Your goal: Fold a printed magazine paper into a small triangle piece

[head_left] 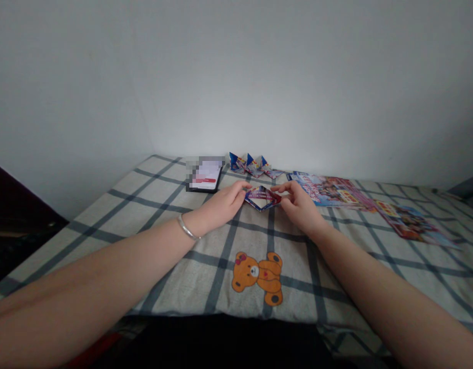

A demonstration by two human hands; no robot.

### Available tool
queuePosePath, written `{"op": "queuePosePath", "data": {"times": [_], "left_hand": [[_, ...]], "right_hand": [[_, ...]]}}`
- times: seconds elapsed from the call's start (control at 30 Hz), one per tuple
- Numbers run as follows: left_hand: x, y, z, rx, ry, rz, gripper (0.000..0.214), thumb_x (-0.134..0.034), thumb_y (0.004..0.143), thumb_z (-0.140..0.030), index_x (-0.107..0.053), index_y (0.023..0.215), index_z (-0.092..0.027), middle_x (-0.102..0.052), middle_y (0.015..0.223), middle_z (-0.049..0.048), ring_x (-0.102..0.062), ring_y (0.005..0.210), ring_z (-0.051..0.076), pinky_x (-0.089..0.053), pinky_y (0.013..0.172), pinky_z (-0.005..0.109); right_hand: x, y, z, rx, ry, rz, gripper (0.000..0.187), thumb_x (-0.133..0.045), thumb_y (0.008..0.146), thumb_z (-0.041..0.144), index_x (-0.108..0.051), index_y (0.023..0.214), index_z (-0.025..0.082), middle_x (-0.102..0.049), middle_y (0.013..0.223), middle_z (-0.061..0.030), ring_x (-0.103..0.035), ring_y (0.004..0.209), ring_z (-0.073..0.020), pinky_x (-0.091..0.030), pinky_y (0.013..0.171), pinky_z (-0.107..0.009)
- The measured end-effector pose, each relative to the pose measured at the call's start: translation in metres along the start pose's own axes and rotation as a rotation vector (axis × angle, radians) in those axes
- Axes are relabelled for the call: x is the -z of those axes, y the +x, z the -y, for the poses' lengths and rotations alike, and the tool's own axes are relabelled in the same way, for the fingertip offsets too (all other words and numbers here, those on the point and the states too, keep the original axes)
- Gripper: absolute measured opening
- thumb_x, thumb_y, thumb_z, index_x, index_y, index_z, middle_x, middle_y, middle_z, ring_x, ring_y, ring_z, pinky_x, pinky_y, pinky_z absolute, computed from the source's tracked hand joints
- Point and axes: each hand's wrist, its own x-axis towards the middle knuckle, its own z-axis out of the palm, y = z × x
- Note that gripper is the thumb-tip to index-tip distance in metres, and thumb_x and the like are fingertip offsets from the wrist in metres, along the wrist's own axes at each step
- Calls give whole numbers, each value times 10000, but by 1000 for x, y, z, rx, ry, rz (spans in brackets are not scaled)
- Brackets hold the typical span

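Observation:
A piece of folded printed paper (261,199), blue, purple and white and roughly diamond-shaped, is held between my two hands just above or on the checked cloth. My left hand (230,201) grips its left corner, with the fingertips partly behind the paper. On the opposite corner, the thumb and fingers of my right hand (297,205) pinch the edge. Behind it, several folded paper pieces (253,164) with pointed blue tips stand in a row near the wall.
Flat printed leaflets (328,191) lie to the right, with another leaflet (411,223) beyond them. A phone (207,177) rests at the left rear. The checked tablecloth (155,277) has a bear print near its front edge. A white wall (259,77) rises behind.

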Motion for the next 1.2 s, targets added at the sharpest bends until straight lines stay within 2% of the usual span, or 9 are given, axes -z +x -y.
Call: {"op": "queuePosePath", "data": {"times": [0.13,0.27,0.4,0.5,0.6,0.73,0.87,1.03,1.2], "left_hand": [[-1,1,6,2,-92,-22,322,-274,989,-282,-448,1243,-189,-575,1226,67,-526,1175,166,-401,1045,362],[0,2,5,-7,-170,-58,323,-276,985,-281,-457,1231,-176,-561,1236,76,-507,1189,167,-373,1069,369],[1,3,3,8,-192,-56,309,-302,982,-298,-469,1218,-189,-569,1219,71,-514,1175,174,-387,1047,374],[-1,2,4,7,-224,-7,309,-374,969,-361,-471,1218,-207,-594,1173,66,-564,1090,181,-446,964,362],[-3,1,4,9,-290,51,344,-457,938,-408,-464,1224,-218,-618,1135,64,-604,1013,182,-483,884,342],[-2,-1,-1,56,-295,65,380,-518,907,-410,-464,1227,-214,-640,1107,69,-621,993,193,-493,839,336],[1,-1,-6,104,-257,92,378,-505,912,-403,-466,1235,-209,-673,997,46,-638,899,182,-498,776,320],[1,-1,-5,120,-209,91,353,-456,931,-410,-503,1215,-206,-672,890,18,-624,796,159,-490,707,290],[1,0,-3,83,-157,94,340,-422,943,-419,-562,1170,-208,-650,1109,38,-612,967,175,-485,805,303]], "right_hand": [[0,4,-4,-43,158,-43,217,-439,705,170,-451,910,239,-659,1098,-45,-625,947,-185,-520,653,-292],[-2,7,-2,-79,331,-79,205,-452,677,192,-437,875,239,-666,1029,-35,-628,925,-173,-517,649,-280],[-2,7,-1,-98,358,-79,182,-464,686,207,-432,862,238,-669,1024,-35,-631,911,-174,-508,625,-273],[1,5,-1,-63,244,-60,184,-450,718,196,-440,896,237,-669,1040,-49,-627,929,-194,-497,588,-274],[4,1,2,25,-32,-23,210,-450,771,181,-497,969,229,-671,1013,-57,-629,880,-200,-503,618,-305],[6,-3,12,328,-408,-12,280,-490,808,161,-558,1078,200,-649,1073,-100,-584,1013,-241,-487,852,-398],[6,-5,22,572,-581,90,338,-485,817,107,-588,1122,207,-646,1142,-89,-526,1132,-254,-404,990,-444],[8,-3,22,582,-644,196,268,-612,836,348,-665,1066,221,-693,1045,-78,-532,1129,-274,-413,955,-440],[8,-4,24,575,-669,221,358,-663,781,477,-702,1024,216,-704,1013,-84,-575,1035,-266,-420,920,-417]]}}
